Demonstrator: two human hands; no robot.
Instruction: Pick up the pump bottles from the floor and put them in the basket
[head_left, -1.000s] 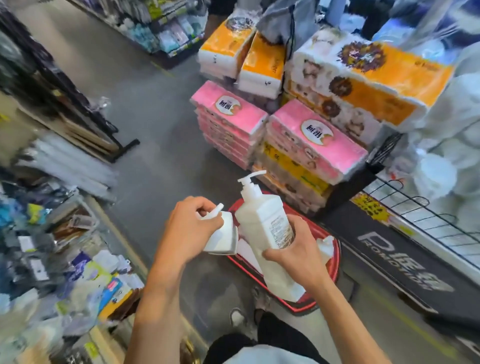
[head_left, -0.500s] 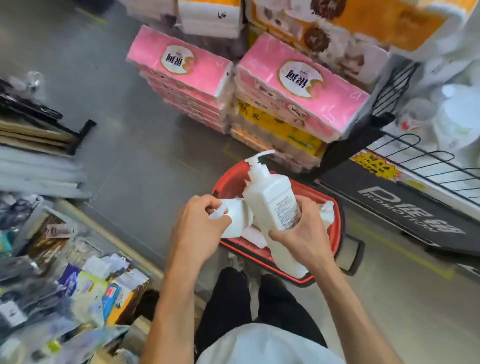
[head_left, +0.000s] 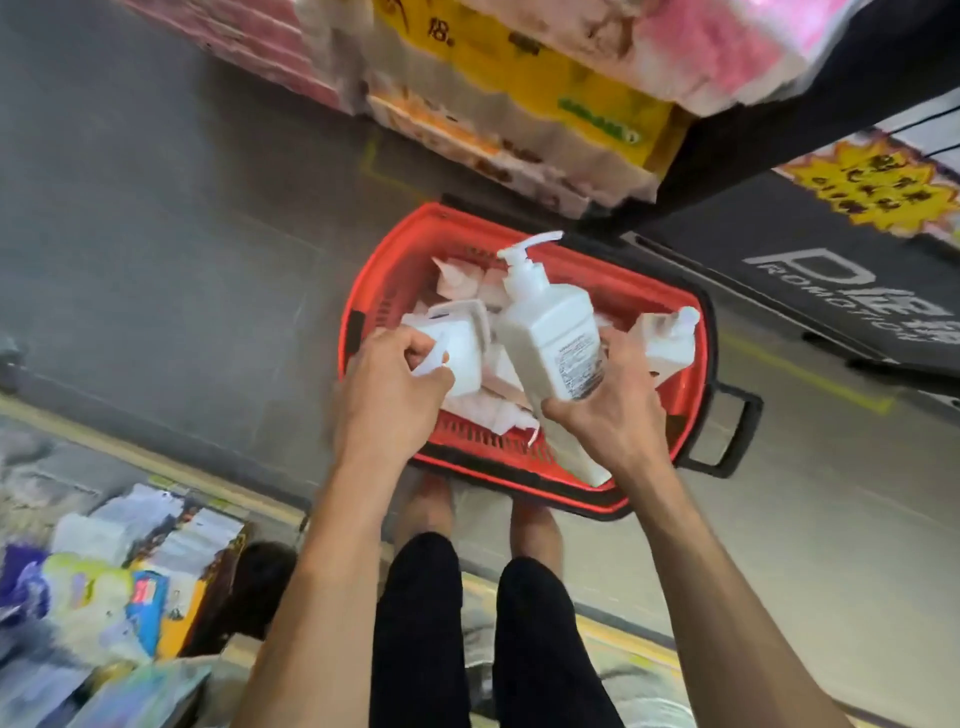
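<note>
A person stands over a red basket (head_left: 363, 291) on a grey shop floor (head_left: 156, 260), a white pump bottle in each hand. The right hand (head_left: 608, 415) is closed around the lower half of the tall bottle (head_left: 550, 332); thumb and fingers wrap its body. Its long axis runs on a slant from the base, low at the basket's near rim, up to the pump at the far side. The pump head (head_left: 524, 249) points away from the person, its nozzle turned to the right. A printed label (head_left: 579, 364) faces the camera on the bottle's side; its text is too small to read.

The left hand (head_left: 389, 389) grips the short bottle (head_left: 457, 348) by its pump end, fingers curled shut around it. That bottle hangs over the basket's left half, with its body pointing away from the hand toward the basket's middle.

More white bottles lie in the basket, one (head_left: 667, 343) leaning at the right wall. The basket's black handle (head_left: 727, 431) sticks out to the right.

Beyond the basket stand stacked packs (head_left: 519, 104) in yellow, orange and pink wrap; the yellow one shows "18". A black board (head_left: 831, 280) at right reads "PROMOTION" under larger characters, blurred. A yellow starburst sign (head_left: 872, 187) above it carries writing that cannot be read.
</note>
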